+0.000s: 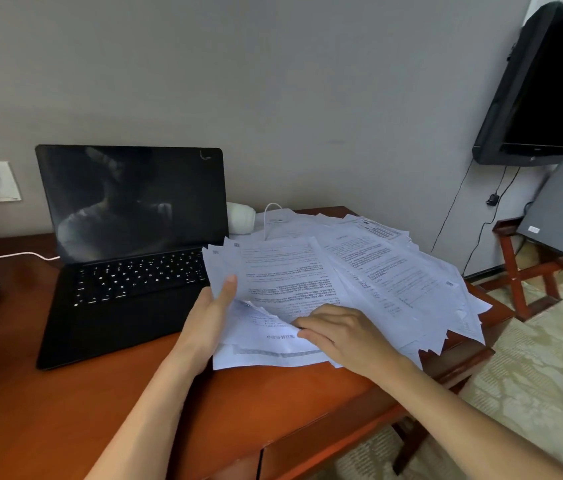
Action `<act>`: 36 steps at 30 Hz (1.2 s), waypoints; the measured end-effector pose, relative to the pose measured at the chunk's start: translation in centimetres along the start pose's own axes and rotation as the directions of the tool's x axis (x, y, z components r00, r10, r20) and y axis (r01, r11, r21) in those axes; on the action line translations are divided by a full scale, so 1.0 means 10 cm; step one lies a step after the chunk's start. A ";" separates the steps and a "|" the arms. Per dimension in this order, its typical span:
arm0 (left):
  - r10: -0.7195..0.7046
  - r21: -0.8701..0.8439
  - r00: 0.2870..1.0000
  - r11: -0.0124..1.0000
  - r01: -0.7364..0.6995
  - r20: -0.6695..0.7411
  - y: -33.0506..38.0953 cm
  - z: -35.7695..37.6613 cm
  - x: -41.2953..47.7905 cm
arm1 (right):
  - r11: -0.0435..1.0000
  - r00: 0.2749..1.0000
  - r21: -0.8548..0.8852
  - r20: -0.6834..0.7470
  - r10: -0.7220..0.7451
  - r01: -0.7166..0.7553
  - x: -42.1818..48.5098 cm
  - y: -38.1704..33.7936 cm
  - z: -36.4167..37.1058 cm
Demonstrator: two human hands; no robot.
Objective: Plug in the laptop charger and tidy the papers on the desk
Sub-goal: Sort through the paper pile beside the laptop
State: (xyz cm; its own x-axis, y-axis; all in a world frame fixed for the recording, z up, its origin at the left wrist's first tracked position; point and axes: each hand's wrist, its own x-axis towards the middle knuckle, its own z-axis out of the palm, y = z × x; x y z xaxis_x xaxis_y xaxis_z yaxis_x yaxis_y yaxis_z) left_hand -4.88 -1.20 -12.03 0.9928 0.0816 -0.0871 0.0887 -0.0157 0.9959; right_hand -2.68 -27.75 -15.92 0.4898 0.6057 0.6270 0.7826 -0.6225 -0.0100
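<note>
Both forearms reach in low over the desk (65, 410). On the left hand (209, 317), the thumb lies on top of the papers (359, 271) with the fingers hidden beneath, pinching their left edge and holding it lifted. The right hand (346, 330) rests flat, fingers together, tips slid under the raised sheets. An upside-down heading beside them is too blurred to read. The pile sprawls just right of the open, dark laptop (127, 251), whose key letters glow faintly. A white cable (10, 254) runs toward the laptop's left side.
</note>
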 end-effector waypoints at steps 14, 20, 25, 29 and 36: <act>0.113 0.002 0.993 0.994 -0.113 -0.036 -0.11 -0.04 0.04 | 0.739 0.740 0.049 -0.015 0.673 -0.672 -0.01 0.03 -0.05; 0.148 0.132 0.988 0.981 -0.142 -0.041 -0.14 -0.01 0.04 | 0.772 0.779 0.110 0.118 0.616 -0.626 0.00 0.02 -0.07; 0.190 0.150 0.980 0.972 -0.180 -0.057 -0.15 0.01 0.02 | 0.762 0.781 0.185 0.060 0.622 -0.621 -0.01 0.04 -0.09; 0.199 0.111 0.974 0.976 -0.187 -0.112 -0.13 0.04 -0.02 | 0.704 0.686 0.355 -0.199 0.699 -0.615 -0.02 0.06 -0.14; 0.190 0.065 0.967 0.981 -0.182 -0.168 -0.13 0.06 0.01 | 0.657 0.654 -0.052 0.065 0.753 -0.752 -0.28 0.66 -0.54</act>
State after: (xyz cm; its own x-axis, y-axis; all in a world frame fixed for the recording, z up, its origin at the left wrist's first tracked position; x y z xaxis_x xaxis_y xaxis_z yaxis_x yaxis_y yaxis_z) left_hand -4.88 -1.74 -13.37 0.9638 0.2431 0.1093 -0.0885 -0.0947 0.9916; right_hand -0.93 -36.24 -13.50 0.9351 -0.0403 0.3520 0.1262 -0.8904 -0.4374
